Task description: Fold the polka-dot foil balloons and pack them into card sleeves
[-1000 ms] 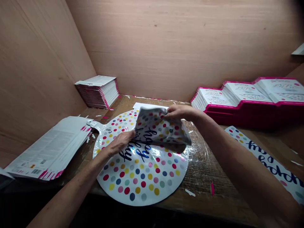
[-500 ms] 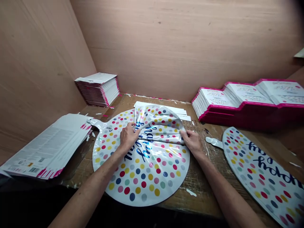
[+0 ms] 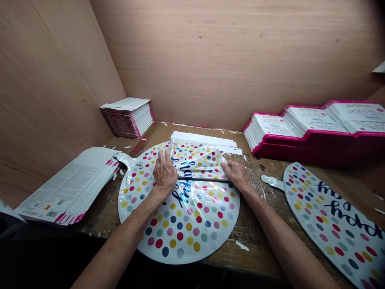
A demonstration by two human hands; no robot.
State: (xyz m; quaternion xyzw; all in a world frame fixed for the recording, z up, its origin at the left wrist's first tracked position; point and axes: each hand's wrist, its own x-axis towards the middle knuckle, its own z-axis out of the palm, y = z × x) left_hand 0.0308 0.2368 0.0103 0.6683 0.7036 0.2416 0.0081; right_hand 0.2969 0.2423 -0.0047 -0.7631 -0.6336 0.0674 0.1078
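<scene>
A flat, round foil balloon (image 3: 180,228) with coloured dots and blue "happy" lettering lies in front of me, its tail pointing left. Part of its far side is folded over toward me, leaving a straight crease across the middle. My left hand (image 3: 165,172) rests on the left end of the fold, fingers stretched out and close to flat. At the fold's right end, my right hand (image 3: 237,173) pinches the foil, with the thumb on top and the fingers partly hidden.
White strips (image 3: 207,140) lie behind the balloon. Printed cards (image 3: 64,184) are spread at left, and a card stack (image 3: 128,116) stands at back left. Pink-edged packs (image 3: 300,124) line the back right. More dotted balloons (image 3: 331,224) lie at right. Wooden panels (image 3: 210,60) wall the bench.
The folded flap now lies flatter and straighter. My left hand has opened from a pinch and laid its fingers on the foil. My right hand has shifted slightly left.
</scene>
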